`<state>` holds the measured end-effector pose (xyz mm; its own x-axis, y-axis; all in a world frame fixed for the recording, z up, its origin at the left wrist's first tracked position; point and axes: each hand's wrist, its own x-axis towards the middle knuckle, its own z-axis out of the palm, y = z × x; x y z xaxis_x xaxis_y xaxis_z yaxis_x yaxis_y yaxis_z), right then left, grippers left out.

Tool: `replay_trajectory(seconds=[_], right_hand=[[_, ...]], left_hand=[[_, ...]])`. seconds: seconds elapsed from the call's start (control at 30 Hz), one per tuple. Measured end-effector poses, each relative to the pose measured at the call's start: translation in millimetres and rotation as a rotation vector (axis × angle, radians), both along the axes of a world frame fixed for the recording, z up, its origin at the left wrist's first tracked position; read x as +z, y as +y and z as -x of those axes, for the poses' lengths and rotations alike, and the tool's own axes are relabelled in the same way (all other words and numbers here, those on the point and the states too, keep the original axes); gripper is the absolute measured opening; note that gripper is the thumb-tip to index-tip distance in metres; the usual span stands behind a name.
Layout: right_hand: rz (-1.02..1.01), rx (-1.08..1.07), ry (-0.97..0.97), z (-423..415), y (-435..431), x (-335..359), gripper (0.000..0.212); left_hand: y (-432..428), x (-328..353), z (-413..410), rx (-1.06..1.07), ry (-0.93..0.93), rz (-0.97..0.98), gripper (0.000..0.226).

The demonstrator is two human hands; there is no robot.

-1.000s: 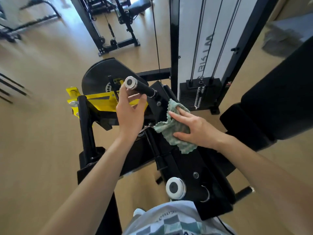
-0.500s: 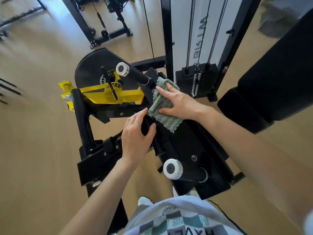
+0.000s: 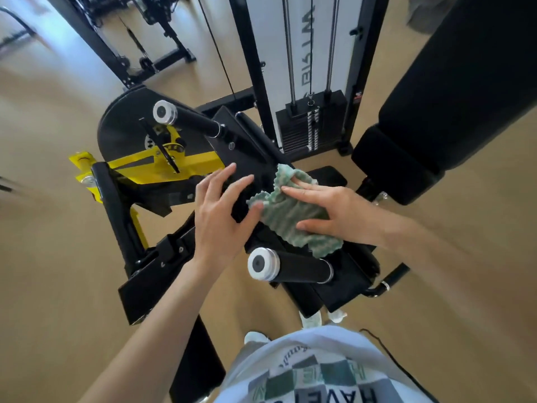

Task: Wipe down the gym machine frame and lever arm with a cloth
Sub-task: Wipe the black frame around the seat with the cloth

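Note:
The gym machine's black frame [image 3: 162,271] and yellow lever arm [image 3: 162,167] fill the middle of the view. A green ribbed cloth [image 3: 286,215] lies on the black plate between two black handles with silver end caps, one far [image 3: 186,117], one near [image 3: 287,267]. My right hand [image 3: 328,212] presses flat on the cloth with straight fingers. My left hand [image 3: 222,216] rests on the black plate just left of the cloth, fingers spread and its thumb at the cloth's edge.
A weight stack [image 3: 311,120] with guide rods stands behind the machine. A black padded seat and backrest [image 3: 453,91] sit to the right. Another black rack [image 3: 139,48] stands at the far left on the tan floor.
My right hand has slid the cloth down the plate toward me, away from the far handle. My left hand has opened and shifted up onto the plate beside the cloth.

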<state>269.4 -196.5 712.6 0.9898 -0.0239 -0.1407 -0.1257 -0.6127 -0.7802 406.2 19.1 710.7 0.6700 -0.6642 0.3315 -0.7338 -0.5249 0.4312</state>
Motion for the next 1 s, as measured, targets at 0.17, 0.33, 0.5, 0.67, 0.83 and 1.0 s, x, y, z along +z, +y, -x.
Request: replay_trajectory(seconds=[0.17,0.33,0.5,0.67,0.83,1.0], right_hand=[[-0.058,-0.134,-0.045,33.9,6.9,-4.9,0.077],[-0.136,-0.194,-0.055,39.6,13.5,-7.5,0.067],[-0.071,-0.190,-0.018,26.8,22.9,-5.5,0.078],[-0.168,-0.248,-0.125,68.5,27.6,-13.7,0.062],[-0.148,-0.322,-0.217,122.1,45.6,-30.4,0.054],[0.047,-0.400,-0.266,136.9,65.1,-32.3,0.049]], left_hand=[[-34.9,3.0,2.5,-0.514,0.054,-0.106,0.050],[-51.5,3.8,-10.5,-0.515,-0.086,-0.132,0.027],[-61.3,13.7,-31.5,-0.523,-0.030,-0.234,0.033],[-61.7,14.7,-21.5,-0.688,0.054,-0.276,0.045],[-75.1,16.2,-1.2,-0.847,0.174,-0.354,0.046],[-77.2,15.0,-2.7,-0.856,0.213,-0.339,0.035]])
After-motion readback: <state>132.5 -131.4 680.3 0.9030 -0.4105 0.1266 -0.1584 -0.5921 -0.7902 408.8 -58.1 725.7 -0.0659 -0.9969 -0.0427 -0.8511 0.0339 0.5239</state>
